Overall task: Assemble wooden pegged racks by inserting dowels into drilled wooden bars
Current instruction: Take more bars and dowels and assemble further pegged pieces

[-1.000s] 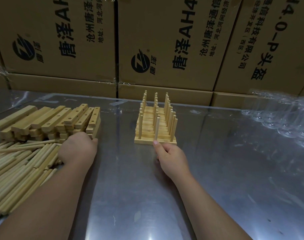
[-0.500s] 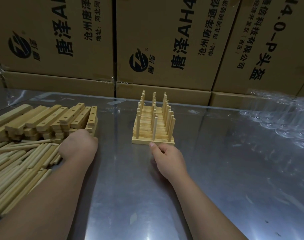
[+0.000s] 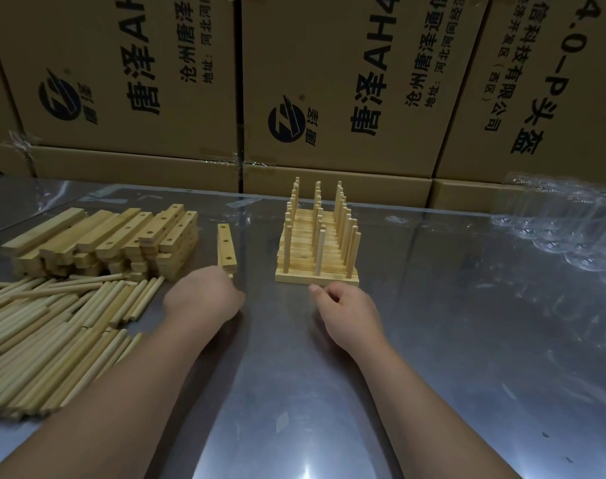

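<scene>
My left hand (image 3: 204, 299) grips the near end of a pale drilled wooden bar (image 3: 226, 248), three holes showing, just right of the stacked pile of drilled wooden bars (image 3: 121, 236). Loose round wooden dowels (image 3: 45, 333) lie near it on the shiny steel table (image 3: 433, 340). My right hand (image 3: 350, 312) sits with fingers curled, holding nothing, just before the finished pegged wooden racks (image 3: 317, 257). Behind, brown cardboard cartons (image 3: 329, 81) read "唐泽 AH4", "沧州唐泽通信科技有限公司" and "头盔", with a round black logo.
</scene>
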